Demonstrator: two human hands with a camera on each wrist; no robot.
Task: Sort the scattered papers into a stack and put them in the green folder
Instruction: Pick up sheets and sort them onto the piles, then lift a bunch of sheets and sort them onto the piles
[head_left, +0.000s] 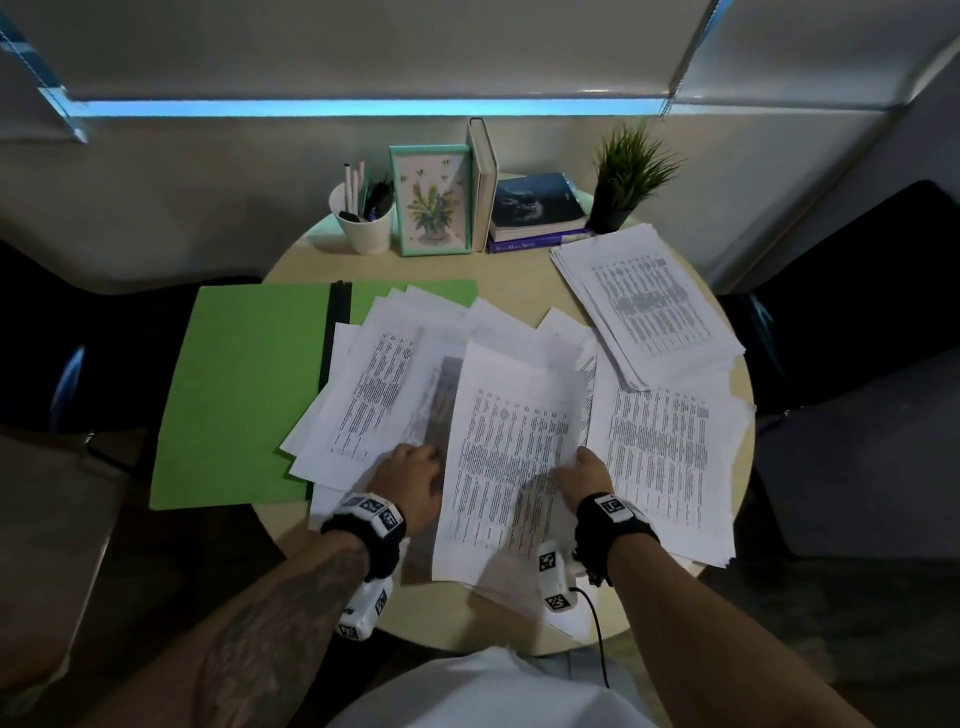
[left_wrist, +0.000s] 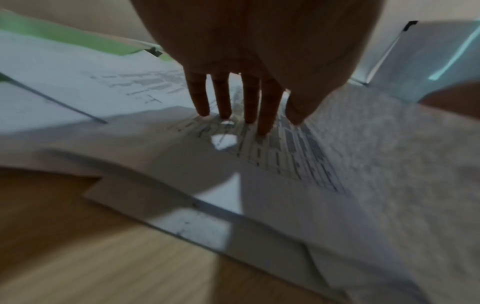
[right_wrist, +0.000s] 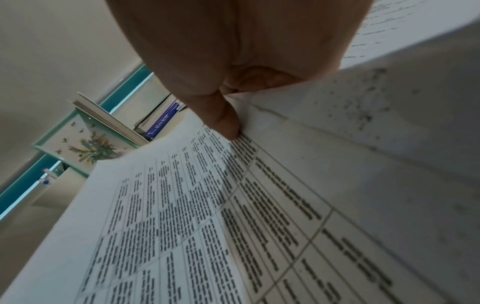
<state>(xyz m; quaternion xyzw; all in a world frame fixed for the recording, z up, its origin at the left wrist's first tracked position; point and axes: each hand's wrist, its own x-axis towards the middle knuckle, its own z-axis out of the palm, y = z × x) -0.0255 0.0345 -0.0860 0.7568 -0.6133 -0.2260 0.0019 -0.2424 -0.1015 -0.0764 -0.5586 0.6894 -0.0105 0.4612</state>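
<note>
The green folder (head_left: 244, 395) lay open; the scattered papers (head_left: 395, 374) overlapped its right half, light, limp and slippery. The right hand (head_left: 589, 475) pinched the printed sheet (head_left: 511, 452) by its edge. The left hand (head_left: 410, 475) pressed flat-fingered beside it.

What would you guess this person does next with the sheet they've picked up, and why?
Probably carry the lifted sheet, which the right hand pinches, onto the gathered stack at the table's far right. Loose papers lie fanned over the open green folder, and the left hand presses them flat.
</note>
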